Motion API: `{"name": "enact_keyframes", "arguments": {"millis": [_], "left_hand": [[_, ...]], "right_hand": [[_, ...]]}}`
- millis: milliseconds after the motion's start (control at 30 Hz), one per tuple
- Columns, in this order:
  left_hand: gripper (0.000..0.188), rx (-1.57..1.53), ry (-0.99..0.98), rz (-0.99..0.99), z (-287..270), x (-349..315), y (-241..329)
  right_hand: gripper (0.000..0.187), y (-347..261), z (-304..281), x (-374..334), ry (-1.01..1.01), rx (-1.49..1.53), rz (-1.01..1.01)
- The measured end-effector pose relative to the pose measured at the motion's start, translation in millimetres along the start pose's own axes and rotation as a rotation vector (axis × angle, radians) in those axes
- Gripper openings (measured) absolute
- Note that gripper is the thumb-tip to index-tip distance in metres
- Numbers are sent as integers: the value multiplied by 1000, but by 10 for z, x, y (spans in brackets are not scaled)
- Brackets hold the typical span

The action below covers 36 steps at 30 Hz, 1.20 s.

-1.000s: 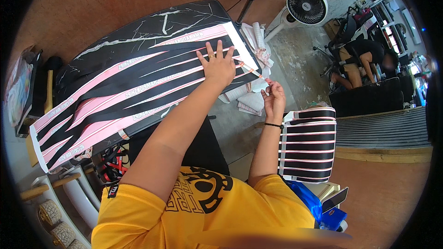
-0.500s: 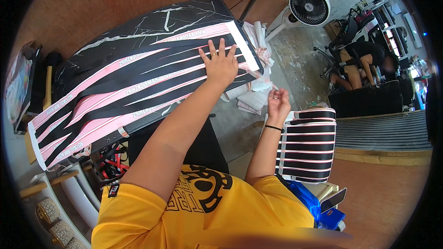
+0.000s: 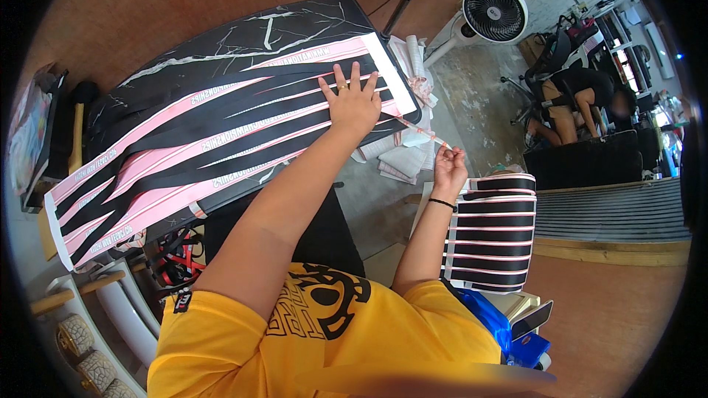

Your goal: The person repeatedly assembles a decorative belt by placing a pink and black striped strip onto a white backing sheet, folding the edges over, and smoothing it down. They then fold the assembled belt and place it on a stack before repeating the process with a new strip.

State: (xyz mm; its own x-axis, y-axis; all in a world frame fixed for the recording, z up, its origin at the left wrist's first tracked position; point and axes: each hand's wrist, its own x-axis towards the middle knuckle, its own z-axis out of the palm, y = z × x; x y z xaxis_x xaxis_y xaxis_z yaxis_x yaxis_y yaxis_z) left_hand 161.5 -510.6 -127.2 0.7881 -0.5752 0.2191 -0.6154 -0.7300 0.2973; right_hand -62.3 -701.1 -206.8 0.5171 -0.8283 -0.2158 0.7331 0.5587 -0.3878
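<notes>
My left hand point(image 3: 355, 109) lies flat with fingers spread on long black ribbons point(image 3: 166, 141), near the right end of a printed pink sheet point(image 3: 158, 180). The ribbons lie lengthwise over the sheet in loose waves. White bands edge both ends of the sheet, which rests on a black marble-patterned table point(image 3: 221, 46). Off the table's right edge, my right hand point(image 3: 450, 171) is closed in a pinch on a thin pale strip with reddish marks point(image 3: 424, 133). This strip stretches taut from the sheet's lower right corner to my fingertips.
A stack of black-and-pink striped sheets point(image 3: 493, 232) sits right of my right arm. Crumpled paper scraps point(image 3: 405, 158) lie on the floor beyond the table. A white fan point(image 3: 494, 11) stands at the back. Farther right, a person point(image 3: 579, 96) bends over beside an office chair.
My right hand has moved slightly down and right, and the thin strip now shows drawn straight. My left hand stays pressed in the same place.
</notes>
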Motion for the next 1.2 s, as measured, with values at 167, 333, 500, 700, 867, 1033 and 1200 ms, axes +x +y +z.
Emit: {"name": "enact_keyframes", "arguments": {"millis": [167,333,500,700,867,1033,1200], "left_hand": [[52,-24,-16,-5,-30,-10,9],[52,-62,-51,-8,-60,-19,9],[52,-21,-8,15,-54,-30,-7],[53,-3,31,34,11,-44,-28],[58,-65,75,31,-39,-45,-35],[91,-132,-52,9,-216,-69,-17],[103,-140,-69,30,-241,-83,-44]], "right_hand": [[9,-40,-45,157,95,-10,-44],[9,-18,-56,351,135,24,-50],[7,71,-29,708,155,-29,0],[10,368,-145,1104,337,-238,134],[10,762,-209,1035,433,-483,254],[8,795,-201,799,367,-716,301],[12,647,-187,759,365,-746,270]]}}
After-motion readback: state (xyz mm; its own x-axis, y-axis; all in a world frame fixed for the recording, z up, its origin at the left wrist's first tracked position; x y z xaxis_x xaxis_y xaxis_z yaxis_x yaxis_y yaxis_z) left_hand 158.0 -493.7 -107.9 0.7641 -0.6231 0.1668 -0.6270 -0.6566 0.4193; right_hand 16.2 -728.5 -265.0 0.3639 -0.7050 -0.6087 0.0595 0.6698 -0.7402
